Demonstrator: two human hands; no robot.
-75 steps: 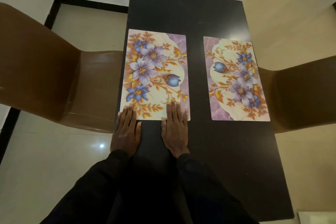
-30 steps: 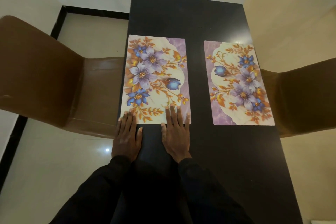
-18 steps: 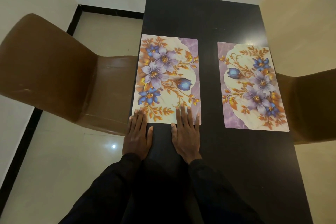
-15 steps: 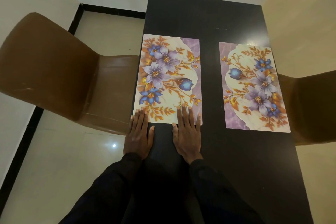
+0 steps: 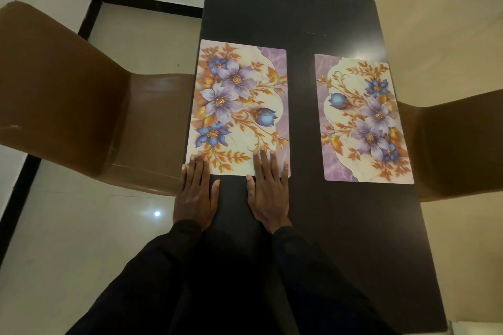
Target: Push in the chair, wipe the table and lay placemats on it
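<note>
Cut off by the frame: the back of the left chair (image 5: 68, 95) and most of the right chair (image 5: 457, 144), seats tucked partly under the long sides of the table (image 5: 299, 16). Hidden behind the dark sleeves (image 5: 307, 275) and hard to tell apart from them: the table's near end. Laid flat on the table's left half, fingers straight and gripping nothing: left hand (image 5: 194, 196) and right hand (image 5: 268, 196), fingertips resting on the near edge of the left placemat (image 5: 239, 100). Flat on the table's right half, apart from both hands: the right placemat (image 5: 362, 117).
</note>
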